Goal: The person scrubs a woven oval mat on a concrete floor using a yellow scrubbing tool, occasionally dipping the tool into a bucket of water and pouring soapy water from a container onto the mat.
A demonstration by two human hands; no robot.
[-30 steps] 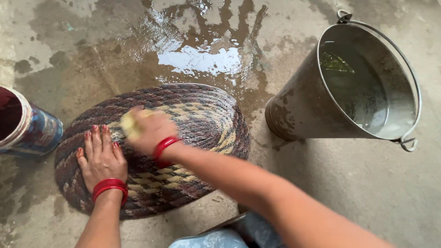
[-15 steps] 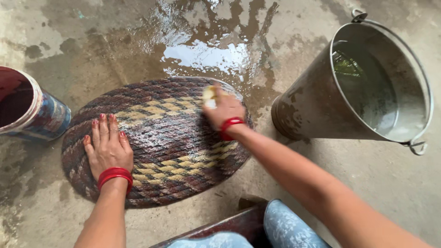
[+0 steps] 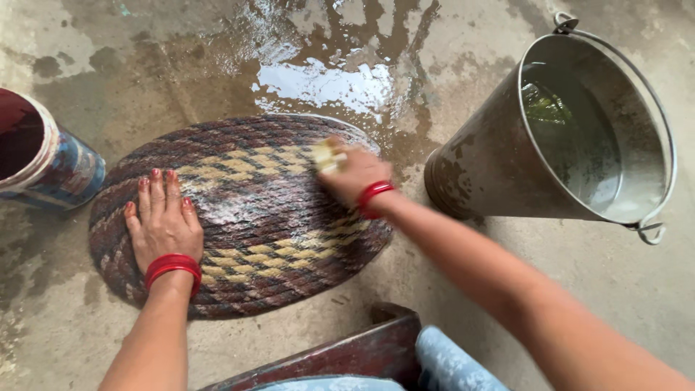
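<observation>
An oval braided mat [image 3: 253,217], brown with yellow bands, lies on the wet concrete floor. My left hand [image 3: 163,224] presses flat on the mat's left part, fingers spread, with red bangles at the wrist. My right hand [image 3: 352,174] grips a small yellow scrubber [image 3: 326,154] against the mat's upper right edge; the scrubber is blurred and mostly hidden by my fingers.
A metal bucket [image 3: 492,174] holding water stands right of the mat. A round container [image 3: 43,163] with a dark red inside sits at the left edge. A puddle [image 3: 326,83] shines behind the mat. A dark wooden seat edge [image 3: 340,355] and blue cloth [image 3: 449,362] lie below.
My right hand has swept the scrubber across the mat from its left centre to its upper right edge. My left hand has stayed pressed on the mat.
</observation>
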